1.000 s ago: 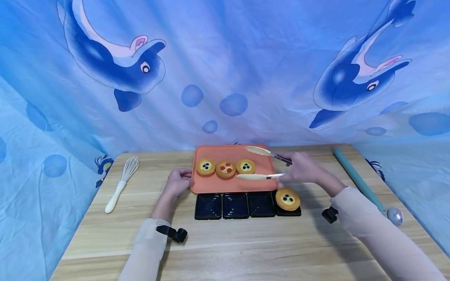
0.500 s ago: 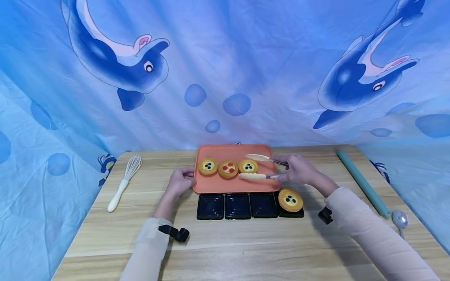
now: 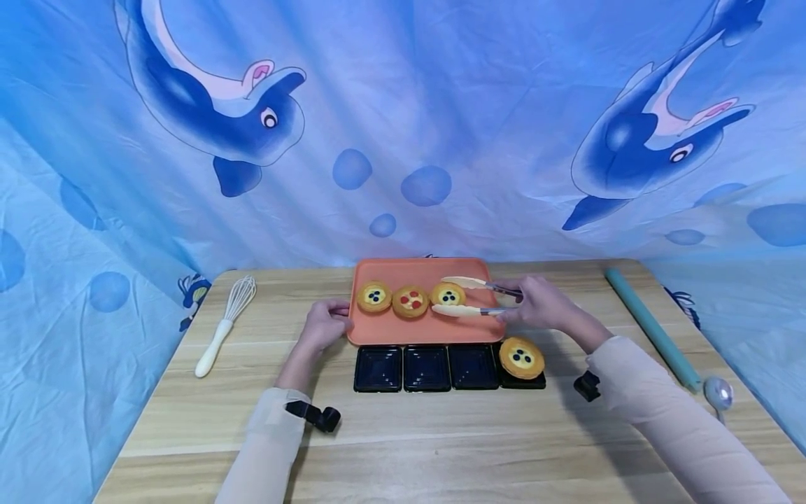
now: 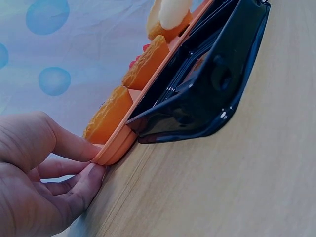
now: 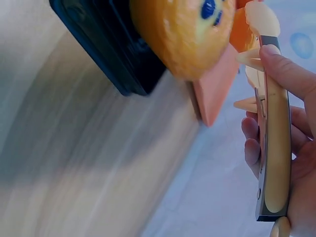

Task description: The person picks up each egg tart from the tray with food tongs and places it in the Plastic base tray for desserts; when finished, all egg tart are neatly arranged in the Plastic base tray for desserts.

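My left hand [image 3: 325, 325] pinches the left edge of the orange tray [image 3: 390, 331] between thumb and fingers. Three tarts lie in a row on that tray: a left one with dark berries [image 3: 374, 297], a middle one with red pieces [image 3: 411, 301], and a right one with dark berries [image 3: 448, 293]. With my right hand [image 3: 538, 302] I grip tongs [image 5: 277, 148]; their cream tips stand on the far and near sides of the right tart. A fourth tart [image 3: 521, 358] rests tilted on the rightmost square black container [image 3: 525, 384].
Three more black containers [image 3: 427, 368] line the tray's front side. A whisk [image 3: 225, 325] lies at the left on the wooden table [image 3: 403, 448]. A teal rolling pin [image 3: 651, 327] and a metal spoon [image 3: 718, 393] lie at the right. A blue curtain [image 3: 403, 126] hangs behind.
The tongs' tips have drawn closer together around the right tart, which has shifted slightly away from the middle one. My left hand stays on the tray's edge. The head view has shifted slightly.
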`<state>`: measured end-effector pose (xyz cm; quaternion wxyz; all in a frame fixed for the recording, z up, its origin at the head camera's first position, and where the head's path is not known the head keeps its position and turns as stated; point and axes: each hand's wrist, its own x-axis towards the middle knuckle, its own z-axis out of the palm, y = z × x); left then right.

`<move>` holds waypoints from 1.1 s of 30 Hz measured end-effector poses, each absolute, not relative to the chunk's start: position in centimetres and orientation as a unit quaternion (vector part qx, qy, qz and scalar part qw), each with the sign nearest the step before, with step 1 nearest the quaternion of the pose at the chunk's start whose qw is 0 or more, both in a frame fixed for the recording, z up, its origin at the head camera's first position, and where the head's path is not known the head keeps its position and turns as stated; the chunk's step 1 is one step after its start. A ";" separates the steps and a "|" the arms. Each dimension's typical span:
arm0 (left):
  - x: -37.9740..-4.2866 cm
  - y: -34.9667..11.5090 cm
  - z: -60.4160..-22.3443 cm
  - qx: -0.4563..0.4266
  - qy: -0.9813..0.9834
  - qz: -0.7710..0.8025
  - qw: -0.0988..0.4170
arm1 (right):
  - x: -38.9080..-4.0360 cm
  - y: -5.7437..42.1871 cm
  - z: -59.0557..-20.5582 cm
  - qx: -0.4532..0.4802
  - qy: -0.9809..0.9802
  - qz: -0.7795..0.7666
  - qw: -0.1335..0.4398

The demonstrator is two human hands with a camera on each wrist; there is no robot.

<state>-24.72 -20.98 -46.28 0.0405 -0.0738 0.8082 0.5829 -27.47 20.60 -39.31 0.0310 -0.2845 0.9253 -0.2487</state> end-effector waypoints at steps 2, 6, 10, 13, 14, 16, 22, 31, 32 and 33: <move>-24.7 -21.0 -46.3 -0.075 0.809 0.582 0.042 | -27.3 20.9 -38.9 -0.281 0.925 -0.252 0.036; -24.8 -21.0 -46.4 -0.077 0.810 0.580 0.045 | -26.8 21.5 -37.9 -0.283 0.925 -0.252 0.027; -24.8 -21.1 -46.5 -0.077 0.810 0.579 0.045 | -25.6 22.2 -37.3 -0.291 0.926 -0.238 0.005; -24.8 -21.1 -46.6 -0.077 0.809 0.581 0.044 | -24.3 22.6 -37.0 -0.293 0.928 -0.229 -0.010; -24.7 -21.1 -46.6 -0.076 0.808 0.582 0.044 | -23.8 22.7 -37.0 -0.291 0.929 -0.227 -0.012; -24.7 -21.0 -46.6 -0.074 0.807 0.584 0.045 | -22.7 23.0 -37.0 -0.293 0.929 -0.224 -0.018; -24.7 -20.8 -46.7 -0.072 0.806 0.586 0.045 | -19.6 23.9 -37.3 -0.301 0.928 -0.217 -0.023; -24.7 -21.0 -46.6 -0.076 0.803 0.589 0.048 | -17.1 25.1 -38.2 -0.313 0.925 -0.216 -0.011; -24.7 -21.1 -46.6 -0.075 0.804 0.588 0.048 | -17.0 25.1 -38.3 -0.311 0.926 -0.215 -0.006; -24.7 -21.1 -46.6 -0.075 0.804 0.587 0.048 | -16.9 25.1 -38.4 -0.309 0.927 -0.215 0.000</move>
